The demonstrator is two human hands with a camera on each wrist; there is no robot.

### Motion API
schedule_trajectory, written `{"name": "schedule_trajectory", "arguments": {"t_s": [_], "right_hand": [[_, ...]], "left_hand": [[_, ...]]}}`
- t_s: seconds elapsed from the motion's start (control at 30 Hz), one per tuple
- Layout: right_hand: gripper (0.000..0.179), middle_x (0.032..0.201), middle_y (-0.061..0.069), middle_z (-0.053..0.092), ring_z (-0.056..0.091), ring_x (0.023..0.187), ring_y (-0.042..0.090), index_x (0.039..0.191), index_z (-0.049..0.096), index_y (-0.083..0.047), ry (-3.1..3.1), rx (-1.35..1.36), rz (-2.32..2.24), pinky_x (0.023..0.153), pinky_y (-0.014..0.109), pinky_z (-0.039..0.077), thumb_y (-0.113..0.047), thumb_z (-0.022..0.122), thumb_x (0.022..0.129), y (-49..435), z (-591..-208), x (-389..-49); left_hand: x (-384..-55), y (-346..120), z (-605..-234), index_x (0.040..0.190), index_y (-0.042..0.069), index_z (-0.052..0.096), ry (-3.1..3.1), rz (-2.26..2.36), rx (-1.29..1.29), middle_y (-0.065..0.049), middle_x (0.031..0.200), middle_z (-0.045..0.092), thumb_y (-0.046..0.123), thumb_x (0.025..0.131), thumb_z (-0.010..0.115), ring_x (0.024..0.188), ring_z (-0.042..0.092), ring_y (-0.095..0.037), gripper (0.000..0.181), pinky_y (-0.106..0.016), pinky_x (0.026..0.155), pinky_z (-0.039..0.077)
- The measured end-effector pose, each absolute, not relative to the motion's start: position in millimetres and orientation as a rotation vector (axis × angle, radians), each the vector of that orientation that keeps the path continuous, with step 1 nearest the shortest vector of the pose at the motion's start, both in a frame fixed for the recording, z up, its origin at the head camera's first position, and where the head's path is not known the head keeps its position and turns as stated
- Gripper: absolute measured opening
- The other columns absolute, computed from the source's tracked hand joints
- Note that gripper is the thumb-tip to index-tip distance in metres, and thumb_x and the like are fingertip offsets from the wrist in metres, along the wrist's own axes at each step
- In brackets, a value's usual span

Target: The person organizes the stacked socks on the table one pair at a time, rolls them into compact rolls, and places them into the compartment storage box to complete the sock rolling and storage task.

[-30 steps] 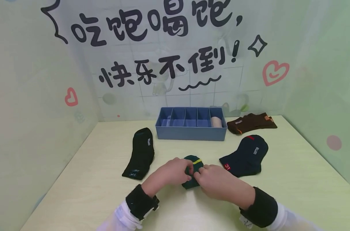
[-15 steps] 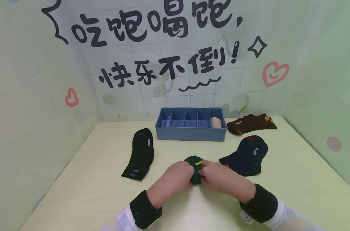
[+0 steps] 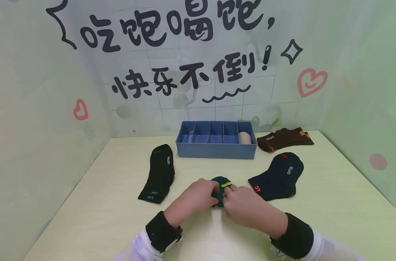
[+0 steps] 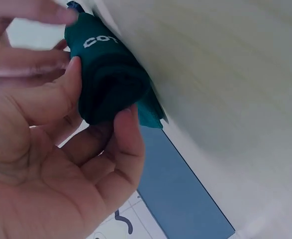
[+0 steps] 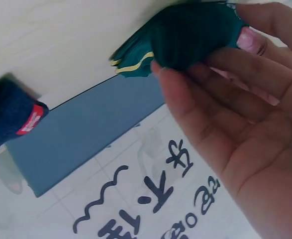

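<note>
A dark green sock [image 3: 221, 182] with a yellow stripe is partly rolled up on the table between my two hands. My left hand [image 3: 197, 198] pinches one end of the roll; in the left wrist view, its thumb and fingers lie around the coiled end of the green sock [image 4: 98, 50], where white lettering shows. My right hand [image 3: 247, 207] holds the other end, its fingers curled around the fabric. In the right wrist view, the flat striped part of the green sock [image 5: 185, 37] sticks out beyond the roll. The fingers partly hide the sock in the head view.
A blue divided box [image 3: 215, 151] stands at the back, a pale roll [image 3: 244, 138] in its rightmost compartment. A black sock [image 3: 160, 172] lies at left. To the right lie a navy sock [image 3: 284, 179] and, farther back, a brown sock [image 3: 286, 140].
The near end of the green sock has moved away from me, and less of its length shows. My left fingers closed in over the sock, then drew back and took the roll's end again.
</note>
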State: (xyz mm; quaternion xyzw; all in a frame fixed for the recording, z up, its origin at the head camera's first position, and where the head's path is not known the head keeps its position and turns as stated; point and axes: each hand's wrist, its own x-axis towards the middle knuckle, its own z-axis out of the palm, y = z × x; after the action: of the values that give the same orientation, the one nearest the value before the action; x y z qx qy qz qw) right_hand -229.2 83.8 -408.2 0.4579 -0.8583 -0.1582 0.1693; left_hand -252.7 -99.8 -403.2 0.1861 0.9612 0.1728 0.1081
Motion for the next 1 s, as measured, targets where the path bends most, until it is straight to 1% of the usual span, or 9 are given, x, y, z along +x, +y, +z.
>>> {"name": "schedule_trajectory", "arguments": {"t_s": [0.17, 0.27, 0.37, 0.57, 0.67, 0.73, 0.8, 0.9, 1.0], "right_hand": [[0.013, 0.087, 0.005, 0.071, 0.059, 0.071, 0.018, 0.092, 0.081, -0.012, -2.381, 1.287, -0.572, 0.061, 0.027, 0.051, -0.024, 0.085, 0.089, 82.2, -410.7, -228.6], [0.015, 0.087, 0.005, 0.072, 0.063, 0.073, 0.018, 0.091, 0.08, -0.012, -2.377, 1.298, -0.57, 0.064, 0.027, 0.053, -0.026, 0.085, 0.088, 82.1, -411.3, -231.3], [0.017, 0.082, 0.004, 0.07, 0.062, 0.071, 0.016, 0.088, 0.079, -0.01, -2.38, 1.324, -0.513, 0.062, 0.026, 0.052, -0.027, 0.082, 0.089, 82.5, -410.8, -234.2], [0.017, 0.073, 0.001, 0.062, 0.048, 0.061, 0.012, 0.076, 0.073, -0.011, -2.555, 1.328, -0.251, 0.057, 0.025, 0.046, -0.022, 0.08, 0.088, 83.3, -407.5, -243.9], [0.022, 0.07, -0.002, 0.056, 0.042, 0.058, 0.01, 0.069, 0.066, -0.015, -2.621, 1.315, -0.137, 0.054, 0.025, 0.04, -0.019, 0.079, 0.086, 85.7, -406.8, -248.8], [0.024, 0.07, -0.003, 0.052, 0.039, 0.058, 0.009, 0.068, 0.063, -0.017, -2.637, 1.317, -0.108, 0.053, 0.025, 0.036, -0.019, 0.079, 0.086, 87.2, -407.5, -251.1], [0.023, 0.07, -0.004, 0.052, 0.039, 0.057, 0.008, 0.069, 0.063, -0.018, -2.641, 1.321, -0.092, 0.053, 0.025, 0.035, -0.019, 0.078, 0.086, 88.8, -408.0, -252.1], [0.02, 0.07, -0.004, 0.051, 0.039, 0.058, 0.007, 0.073, 0.065, -0.017, -2.634, 1.33, -0.094, 0.053, 0.025, 0.035, -0.02, 0.078, 0.089, 90.6, -409.7, -253.6], [0.021, 0.07, -0.004, 0.05, 0.038, 0.057, 0.007, 0.073, 0.065, -0.017, -2.642, 1.334, -0.076, 0.054, 0.024, 0.034, -0.02, 0.077, 0.091, 92.9, -409.5, -254.4]], "left_hand": [[-253.8, -99.3, -401.5, 0.104, 0.013, 0.074, 2.823, 0.501, 0.561, -0.005, 0.097, 0.074, 0.017, 0.097, 0.077, 0.08, 0.057, -0.016, 0.009, -0.027, 0.073, 0.048], [-253.2, -99.2, -401.5, 0.107, 0.011, 0.075, 2.815, 0.513, 0.559, -0.006, 0.099, 0.075, 0.016, 0.098, 0.075, 0.08, 0.056, -0.016, 0.01, -0.027, 0.071, 0.047], [-252.5, -99.2, -404.1, 0.109, 0.009, 0.076, 2.823, 0.495, 0.574, -0.006, 0.099, 0.076, 0.016, 0.099, 0.073, 0.079, 0.057, -0.015, 0.012, -0.026, 0.07, 0.047], [-247.4, -97.3, -410.1, 0.106, 0.016, 0.08, 2.965, 0.253, 0.608, -0.003, 0.107, 0.063, 0.022, 0.1, 0.073, 0.09, 0.05, -0.018, 0.011, -0.033, 0.067, 0.05], [-242.3, -94.5, -409.9, 0.097, 0.018, 0.08, 3.043, 0.085, 0.622, -0.002, 0.101, 0.064, 0.025, 0.098, 0.076, 0.088, 0.055, -0.018, 0.008, -0.037, 0.065, 0.052], [-238.8, -92.6, -409.5, 0.092, 0.015, 0.078, 3.094, -0.026, 0.657, -0.001, 0.09, 0.067, 0.026, 0.095, 0.079, 0.081, 0.06, -0.017, 0.011, -0.037, 0.066, 0.053], [-235.1, -90.8, -408.4, 0.087, 0.013, 0.074, 3.158, -0.134, 0.709, -0.001, 0.079, 0.067, 0.024, 0.092, 0.082, 0.071, 0.062, -0.016, 0.015, -0.035, 0.063, 0.051], [-230.5, -89.2, -407.0, 0.086, 0.013, 0.069, 3.211, -0.251, 0.775, -0.002, 0.072, 0.066, 0.022, 0.091, 0.082, 0.063, 0.061, -0.016, 0.016, -0.032, 0.06, 0.049], [-228.6, -88.9, -404.3, 0.086, 0.013, 0.07, 3.193, -0.25, 0.824, -0.002, 0.072, 0.066, 0.029, 0.09, 0.085, 0.063, 0.059, -0.015, 0.022, -0.033, 0.06, 0.05]]}}
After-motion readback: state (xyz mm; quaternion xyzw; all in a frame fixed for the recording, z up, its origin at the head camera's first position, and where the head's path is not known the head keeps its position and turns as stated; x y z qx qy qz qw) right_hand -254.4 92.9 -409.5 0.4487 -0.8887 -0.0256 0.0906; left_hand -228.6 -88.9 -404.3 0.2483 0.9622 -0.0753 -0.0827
